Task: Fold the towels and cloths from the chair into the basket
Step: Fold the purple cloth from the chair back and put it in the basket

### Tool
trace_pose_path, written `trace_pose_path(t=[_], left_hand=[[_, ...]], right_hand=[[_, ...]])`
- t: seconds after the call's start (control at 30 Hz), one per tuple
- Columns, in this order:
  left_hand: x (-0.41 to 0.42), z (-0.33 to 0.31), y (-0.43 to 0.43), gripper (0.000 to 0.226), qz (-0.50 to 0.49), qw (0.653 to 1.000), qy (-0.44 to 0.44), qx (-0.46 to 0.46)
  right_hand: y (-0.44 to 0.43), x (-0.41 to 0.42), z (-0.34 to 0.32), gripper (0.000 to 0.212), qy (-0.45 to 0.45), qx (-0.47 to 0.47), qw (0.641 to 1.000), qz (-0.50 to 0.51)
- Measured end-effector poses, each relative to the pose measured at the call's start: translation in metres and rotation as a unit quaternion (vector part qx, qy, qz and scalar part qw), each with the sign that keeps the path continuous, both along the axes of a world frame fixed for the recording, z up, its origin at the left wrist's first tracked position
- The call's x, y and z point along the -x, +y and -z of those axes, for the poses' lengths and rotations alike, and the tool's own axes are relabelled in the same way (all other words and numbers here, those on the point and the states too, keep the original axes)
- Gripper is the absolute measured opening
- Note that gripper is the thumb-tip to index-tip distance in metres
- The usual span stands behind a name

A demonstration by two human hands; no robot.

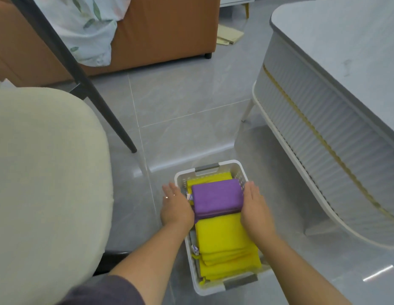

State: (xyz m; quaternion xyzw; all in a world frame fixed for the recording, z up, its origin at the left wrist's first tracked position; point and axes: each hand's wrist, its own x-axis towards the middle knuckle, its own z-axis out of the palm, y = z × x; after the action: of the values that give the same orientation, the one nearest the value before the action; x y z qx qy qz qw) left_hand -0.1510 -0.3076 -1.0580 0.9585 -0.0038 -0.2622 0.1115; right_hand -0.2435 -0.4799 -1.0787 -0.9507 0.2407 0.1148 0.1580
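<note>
Fingers straight together, left hand point(176, 208) and right hand point(255, 208) flank the purple cloth point(217, 197) at its edges (basket point(230, 162) walls just beside).

We see a grey tiled floor point(180, 106), glossy, with pale grout lines running away from the white basket point(234, 162), which stands directly on the tiles. Left of the basket, the chair point(44, 172) sets a thin black leg point(117, 126) down on the floor, its tip beyond the basket's far left corner. Right of the basket, a low grey-and-white table point(323, 128) rests on a slim white leg point(248, 108). Far beyond the basket, a brown sofa point(158, 29) stands on a small dark foot point(207, 55), and to the right of that foot some flat pale-yellow sheets point(230, 35) lie on the tiles.
</note>
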Motion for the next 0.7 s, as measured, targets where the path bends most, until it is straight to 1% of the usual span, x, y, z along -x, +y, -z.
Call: trace_pose_path(t=[0.03, 0.07, 0.1, 0.13, 0.2, 0.23, 0.3, 0.37, 0.43, 0.5, 0.53, 0.6, 0.67, 0.7], left_hand=[[0.001, -0.004, 0.001, 0.07, -0.052, 0.998, 0.036, 0.021], [0.002, -0.006, 0.001, 0.062, -0.085, 0.994, 0.065, 0.035], [0.003, -0.006, 0.001, 0.052, -0.103, 0.99, 0.081, 0.045], [0.003, -0.006, 0.001, 0.044, -0.114, 0.988, 0.087, 0.052], [0.002, -0.001, 0.0, 0.037, -0.138, 0.985, 0.079, 0.06], [0.001, 0.004, 0.0, 0.035, -0.148, 0.984, 0.072, 0.06], [-0.004, 0.011, -0.005, 0.035, -0.173, 0.982, 0.051, 0.058], [-0.016, 0.018, -0.014, 0.036, -0.196, 0.979, 0.006, 0.057], [-0.032, 0.025, -0.027, 0.039, -0.18, 0.982, -0.06, 0.025], [-0.047, 0.03, -0.042, 0.045, -0.116, 0.985, -0.125, -0.011], [-0.052, 0.03, -0.047, 0.043, -0.069, 0.988, -0.135, -0.022], [-0.06, 0.032, -0.051, 0.034, 0.006, 0.993, -0.115, -0.034], [-0.066, 0.033, -0.043, 0.026, 0.016, 0.995, -0.089, -0.029], [-0.067, 0.034, -0.035, 0.023, 0.001, 0.996, -0.081, -0.028]], right_hand=[[-0.002, 0.003, -0.002, 0.06, 0.006, -0.032, 0.998, 0.047], [-0.006, 0.006, 0.001, 0.062, 0.017, -0.055, 0.994, 0.093], [-0.01, 0.008, 0.003, 0.059, 0.033, -0.067, 0.989, 0.131], [-0.014, 0.008, 0.007, 0.05, 0.047, -0.072, 0.985, 0.152], [-0.022, 0.007, 0.015, 0.027, 0.061, -0.071, 0.983, 0.158], [-0.025, 0.005, 0.017, 0.022, 0.067, -0.071, 0.983, 0.156], [-0.028, 0.0, 0.024, 0.021, 0.066, -0.075, 0.984, 0.144], [-0.03, -0.005, 0.027, 0.02, 0.054, -0.084, 0.986, 0.137], [-0.035, -0.012, 0.027, 0.02, 0.03, -0.096, 0.986, 0.134], [-0.046, -0.026, 0.025, 0.022, 0.025, -0.087, 0.99, 0.105], [-0.051, -0.035, 0.022, 0.024, 0.028, -0.081, 0.992, 0.09], [-0.059, -0.055, 0.017, 0.024, 0.041, -0.077, 0.994, 0.07], [-0.061, -0.064, 0.012, 0.026, 0.053, -0.061, 0.995, 0.061], [-0.059, -0.063, 0.009, 0.031, 0.056, -0.051, 0.995, 0.066]])
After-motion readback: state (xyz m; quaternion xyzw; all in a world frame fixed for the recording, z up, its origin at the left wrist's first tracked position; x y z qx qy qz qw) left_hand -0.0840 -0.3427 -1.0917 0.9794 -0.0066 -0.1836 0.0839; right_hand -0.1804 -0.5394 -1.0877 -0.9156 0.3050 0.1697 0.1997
